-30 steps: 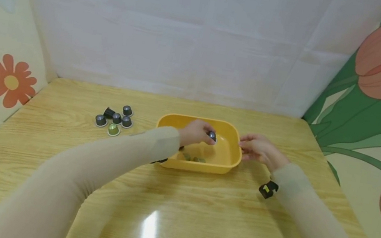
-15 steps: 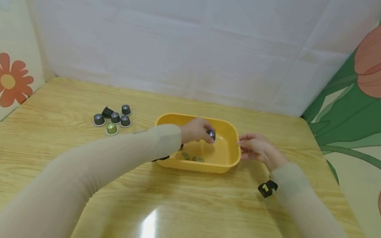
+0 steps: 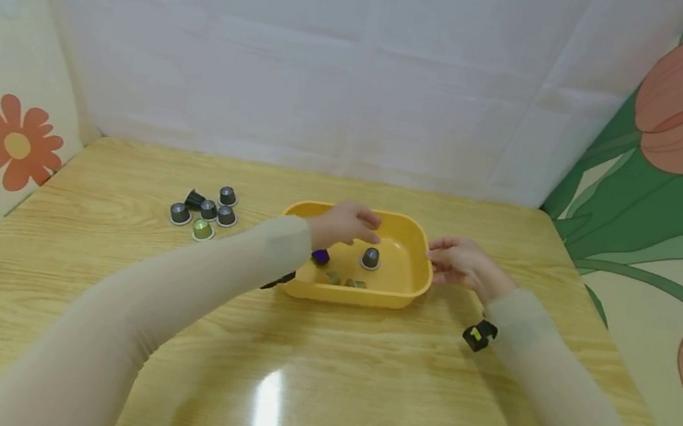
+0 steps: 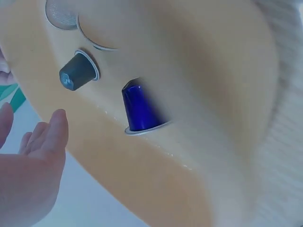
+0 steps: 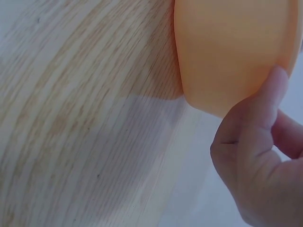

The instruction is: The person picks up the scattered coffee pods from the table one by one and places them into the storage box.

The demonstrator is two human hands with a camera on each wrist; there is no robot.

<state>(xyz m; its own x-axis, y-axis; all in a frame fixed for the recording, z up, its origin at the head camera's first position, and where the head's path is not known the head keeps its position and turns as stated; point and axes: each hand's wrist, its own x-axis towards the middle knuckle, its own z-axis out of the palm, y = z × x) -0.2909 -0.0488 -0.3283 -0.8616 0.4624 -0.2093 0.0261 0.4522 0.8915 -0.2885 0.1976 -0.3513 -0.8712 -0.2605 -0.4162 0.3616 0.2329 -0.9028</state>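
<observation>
Above the inside of a yellow plastic tub (image 3: pixel 398 300), my left hand (image 3: pixel 343 222) holds nothing, fingers extended. Just below its fingertips a dark grey coffee capsule (image 3: pixel 371 259) stands on the tub's floor, apart from the hand. A blue coffee capsule (image 4: pixel 142 111) lies nearer the left wrist. Greenish capsules (image 3: pixel 355 284) show by the tub's front wall, partly hidden by it. My right hand (image 3: pixel 462 263) grips the tub's right end at the rim, one fingertip pressed to the outer wall (image 5: pixel 227 52) in the right wrist view.
Left of the tub, several dark coffee capsules (image 3: pixel 225 216) cluster on the wooden table (image 3: pixel 355 379), one lying on its side. A light green capsule (image 3: pixel 202 229) stands at their front. A white sheet (image 3: pixel 281 84) hangs behind the table.
The left hand has let go of the dark grey capsule, which now stands in the tub. That hand has drawn back slightly left and up. The right hand stays at the rim.
</observation>
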